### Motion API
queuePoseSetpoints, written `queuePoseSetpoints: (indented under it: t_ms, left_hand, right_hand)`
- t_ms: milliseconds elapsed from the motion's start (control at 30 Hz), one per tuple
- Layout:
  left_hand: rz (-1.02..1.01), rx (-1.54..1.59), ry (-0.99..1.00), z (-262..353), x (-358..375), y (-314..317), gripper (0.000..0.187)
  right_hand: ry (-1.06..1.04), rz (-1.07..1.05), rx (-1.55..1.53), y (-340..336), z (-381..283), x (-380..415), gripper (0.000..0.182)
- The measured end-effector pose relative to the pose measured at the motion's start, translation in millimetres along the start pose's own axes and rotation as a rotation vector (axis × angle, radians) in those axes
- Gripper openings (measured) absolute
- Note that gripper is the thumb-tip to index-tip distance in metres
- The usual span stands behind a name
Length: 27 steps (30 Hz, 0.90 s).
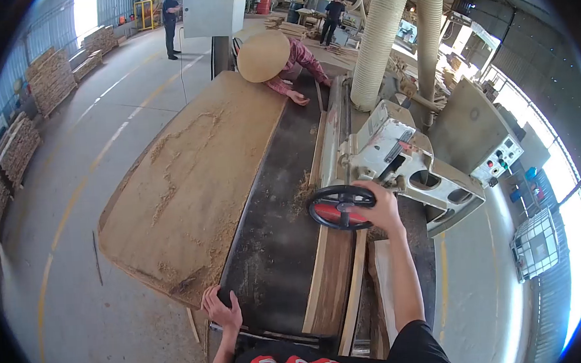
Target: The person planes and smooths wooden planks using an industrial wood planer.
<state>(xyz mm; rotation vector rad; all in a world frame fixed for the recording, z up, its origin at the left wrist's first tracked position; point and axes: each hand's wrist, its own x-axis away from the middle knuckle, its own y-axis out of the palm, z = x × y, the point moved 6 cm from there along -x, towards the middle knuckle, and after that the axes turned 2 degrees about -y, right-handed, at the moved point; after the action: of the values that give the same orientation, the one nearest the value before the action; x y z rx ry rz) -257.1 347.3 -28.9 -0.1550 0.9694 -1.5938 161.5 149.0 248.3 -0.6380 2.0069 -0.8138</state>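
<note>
My right hand [380, 208] is closed on the right rim of a black handwheel [340, 207] with a red centre, on the white machine [384, 142]. At the near left corner of the dark machine bed [261, 250], my left hand [222, 308] rests with bent fingers by a small black part, beside the edge of the dusty wooden board [190, 174]. Whether its fingers grip anything is hard to make out. Under the wheel, a brown plank [334, 278] lies lengthwise between lighter wood strips.
A co-worker in a conical hat [264, 55] leans over the bed's far end, hands near it. Two large hoses [378, 43] rise behind the machine. A control panel [499, 161] stands right. Two people stand farther back. Wood stacks [51, 79] line the left wall.
</note>
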Motion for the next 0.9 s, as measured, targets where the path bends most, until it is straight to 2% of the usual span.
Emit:
queuePoseSetpoints:
  t_ms: [100, 133, 167, 233, 267, 300, 367, 400, 433, 467, 500, 567, 633, 700, 767, 800, 900]
  left_hand:
    - [0.013, -0.029, -0.013, -0.1, -10.5, 8.1, 0.041]
    - [0.006, -0.034, -0.02, -1.8, -7.1, 7.3, 0.041]
    - [-0.011, -0.04, -0.032, -1.3, 0.4, 6.3, 0.041]
    - [-0.038, -0.038, -0.05, -1.8, 4.7, -0.2, 0.043]
    - [-0.035, -0.05, -0.032, -2.8, 2.7, 2.3, 0.043]
    - [-0.025, -0.058, -0.021, -1.8, -1.1, 5.3, 0.044]
    - [-0.004, -0.065, -0.026, -1.3, 4.5, 2.8, 0.044]
    - [-0.001, -0.06, -0.02, 0.6, 2.7, 0.8, 0.043]
    - [0.0, -0.046, -0.006, 1.6, -0.7, 1.0, 0.043]
    - [0.005, -0.06, 0.009, 1.5, -0.3, 1.4, 0.043]
    - [0.003, -0.039, 0.008, 2.0, 0.6, 3.0, 0.043]
    - [0.011, -0.015, -0.003, -0.2, 0.4, 2.3, 0.043]
    - [0.017, -0.021, 0.006, -2.3, -0.7, 5.7, 0.043]
    - [-0.011, -0.047, 0.018, -1.8, 1.1, 2.1, 0.044]
    - [-0.032, -0.08, 0.024, 4.3, -2.0, 2.6, 0.044]
    - [-0.037, -0.089, 0.025, 5.4, -1.5, 2.2, 0.044]
    - [-0.012, -0.024, 0.042, -6.7, 1.6, 10.4, 0.045]
  right_hand:
    - [-0.034, 0.409, 0.41, 21.8, 45.1, 16.5, 0.03]
    - [-0.026, 0.628, 0.231, 24.1, 58.8, 27.3, 0.02]
    - [-0.009, 0.832, 0.049, 29.3, 75.7, 47.9, 0.019]
    - [0.479, 0.99, -0.274, 121.6, 198.5, 131.7, 0.029]
    - [0.498, 1.191, -0.479, 138.0, 159.9, 126.0, 0.04]
    - [0.614, 1.279, -0.548, 165.0, 168.9, 130.1, 0.047]
    - [0.737, 1.302, -0.482, 182.8, 186.3, 140.0, 0.051]
    - [0.78, 1.244, -0.473, 177.3, 177.3, 140.9, 0.053]
    - [0.709, 1.127, -0.556, 186.8, 207.4, 150.6, 0.046]
    - [0.624, 0.906, -0.573, 168.3, 205.0, 149.4, 0.041]
    - [0.536, 0.682, -0.585, 145.8, 190.2, 140.8, 0.038]
    - [0.396, 0.504, -0.734, 92.1, 130.2, 113.6, 0.048]
    - [0.237, 0.548, -0.425, 42.0, 77.2, 83.3, 0.06]
    - [0.169, 0.305, 0.002, 8.9, 38.7, 43.5, 0.06]
    - [0.05, 0.193, 0.202, 3.7, 21.8, 11.5, 0.046]
    - [0.057, 0.17, 0.156, 11.4, 35.1, 1.5, 0.029]
    - [0.023, 0.669, 0.229, 19.9, 54.5, 32.4, 0.021]
